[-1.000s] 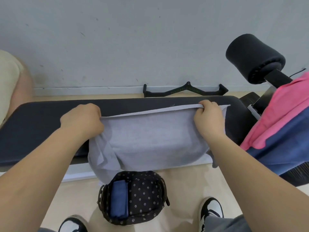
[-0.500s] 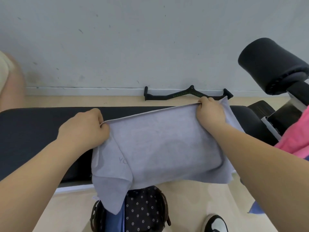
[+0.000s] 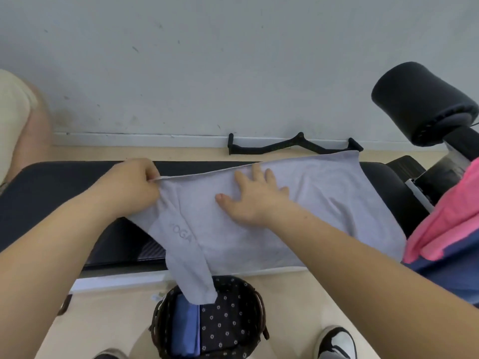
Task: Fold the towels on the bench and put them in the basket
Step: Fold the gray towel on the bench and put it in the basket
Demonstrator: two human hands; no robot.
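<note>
Grey towel spread on the black tabletop; left hand pinches its far edge, right hand presses flat, fingers spread. Its near-left corner dangles over the basket: likely risk, a skewed fold or the cloth sliding off if the pinch slackens.
</note>
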